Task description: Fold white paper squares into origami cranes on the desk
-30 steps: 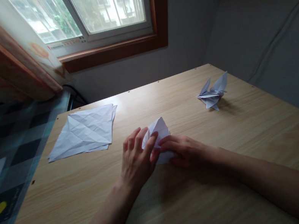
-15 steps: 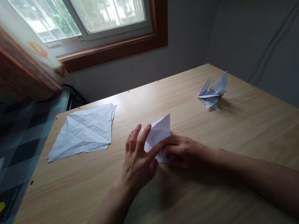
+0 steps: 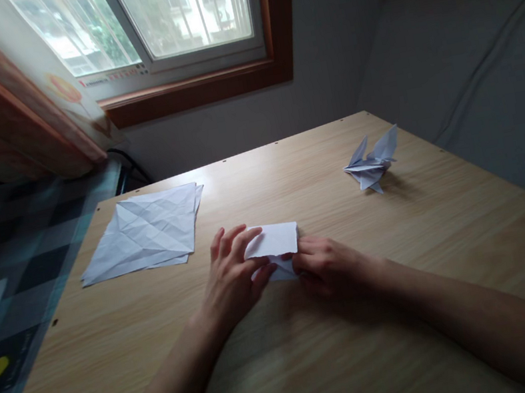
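Observation:
A small folded piece of white paper [image 3: 275,241] lies flat on the wooden table [image 3: 404,253] near its middle. My left hand [image 3: 233,276] rests on the paper's left part, fingers pressed down on it and thumb against its near edge. My right hand [image 3: 322,264] pinches the paper's near right corner with curled fingers. Both forearms reach in from the bottom of the view.
A stack of creased white sheets [image 3: 147,234] lies at the table's far left. A finished paper crane [image 3: 372,163] stands at the far right. Behind the table are a window [image 3: 170,16] and a curtain [image 3: 14,111]. A dark checked surface [image 3: 8,255] lies to the left.
The paper's raised flap, which stood up between my hands, has been folded down flat. My left hand has lowered onto it; my right hand stayed at the near corner.

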The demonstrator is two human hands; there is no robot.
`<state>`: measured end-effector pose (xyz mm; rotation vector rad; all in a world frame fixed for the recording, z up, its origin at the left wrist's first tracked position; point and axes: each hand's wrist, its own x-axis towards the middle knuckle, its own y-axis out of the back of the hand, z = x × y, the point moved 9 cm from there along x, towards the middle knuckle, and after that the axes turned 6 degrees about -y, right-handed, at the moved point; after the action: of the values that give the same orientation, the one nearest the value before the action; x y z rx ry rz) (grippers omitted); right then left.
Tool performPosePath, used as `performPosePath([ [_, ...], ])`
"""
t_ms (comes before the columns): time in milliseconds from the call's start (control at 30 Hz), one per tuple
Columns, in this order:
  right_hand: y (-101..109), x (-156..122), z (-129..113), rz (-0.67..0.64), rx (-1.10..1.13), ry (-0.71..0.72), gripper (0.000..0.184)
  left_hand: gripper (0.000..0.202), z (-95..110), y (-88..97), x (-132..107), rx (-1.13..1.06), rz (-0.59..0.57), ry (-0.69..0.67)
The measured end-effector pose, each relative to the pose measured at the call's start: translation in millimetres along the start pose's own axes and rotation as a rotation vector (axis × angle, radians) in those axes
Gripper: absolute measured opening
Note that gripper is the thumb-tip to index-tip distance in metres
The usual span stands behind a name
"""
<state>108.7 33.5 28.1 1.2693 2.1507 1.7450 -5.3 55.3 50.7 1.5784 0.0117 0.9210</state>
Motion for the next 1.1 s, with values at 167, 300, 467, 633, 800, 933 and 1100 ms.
performPosePath([
  [167, 0.0, 0.3, 0.7, -0.022, 0.084, -0.031, 0.025, 0.01, -2.9, -3.4, 0.5, 0.065, 0.023, 0.039],
  [300, 0.6, -0.3, -2.5, -0.016, 0.086, -0.006, 0.028, 0.025, -4.8, -4.2, 1.4, 0.116, 0.021, 0.086],
  [467, -2.0, 0.2, -5.1, -0.063, 0.051, -0.009, 0.026, 0.063, -4.1, 3.3, 0.7, 0.188, 0.098, 0.097],
  [633, 0.5, 1.7, -6.5, -0.081, 0.056, -0.008, 0.021, 0.089, -15.3, 5.7, -2.7, 0.159, 0.146, 0.185],
  [800, -1.2, 2.6, -6.3, -0.099, 0.113, 0.02, 0.021, 0.08, -28.1, 3.9, -4.6, 0.09, 0.131, 0.301],
  [933, -3.2, 2.3, -6.0, -0.11, 0.127, 0.021, 0.022, 0.065, -37.3, -5.6, -6.1, 0.039, 0.026, 0.398],
  [1100, -5.2, 2.7, -7.6, -0.126, 0.137, 0.014, 0.014, 0.049, -50.6, -16.5, -10.9, 0.02, -0.098, 0.544],
])
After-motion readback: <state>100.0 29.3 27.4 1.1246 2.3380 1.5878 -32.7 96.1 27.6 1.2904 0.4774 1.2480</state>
